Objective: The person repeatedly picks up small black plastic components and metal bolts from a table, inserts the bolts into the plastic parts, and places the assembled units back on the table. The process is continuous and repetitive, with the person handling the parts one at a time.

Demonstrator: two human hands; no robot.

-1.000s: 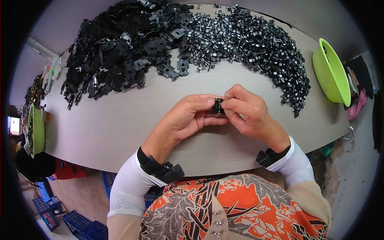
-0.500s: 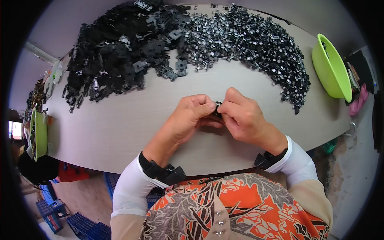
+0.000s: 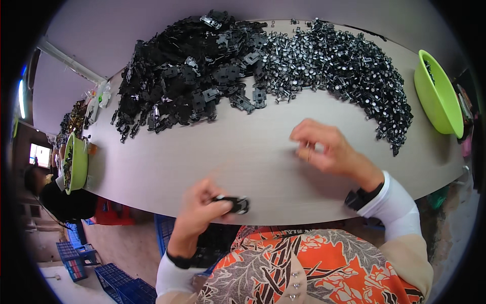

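1 black piece [image 3: 239, 204] pinched in left hand [image 3: 200, 205], right hand [image 3: 324, 149] loose

Left hand: grasping the black piece, thumb on top, fingers partly behind; hand blurred. Piece is over the table [image 3: 243, 152], just inside the near edge, close to the patterned shirt [image 3: 324, 258]. Right hand: well apart from it, mid-table, fingers bent with a gap to the thumb; looks released, no thing visible in it. 2 piles at the far side: dark flat parts [image 3: 172, 86] on the left, small wheel parts [image 3: 349, 66] on the right. 2 green bowls, left bowl [image 3: 78, 164] and right bowl [image 3: 440, 96].

Risks, my judgement: the piece could slip and go over the edge, since only 1 hand has it, at its end, and that hand seems to be moving fast. Loose bits could drop off if the piece gets knocked on the edge. A careless reach by the right hand could scatter the nearest wheel parts.

Vs 0.5 s ago: hands were together mid-table around the piece; now split, left down toward the body with the piece, right off it. Camera view has shifted too; piles look about the same.
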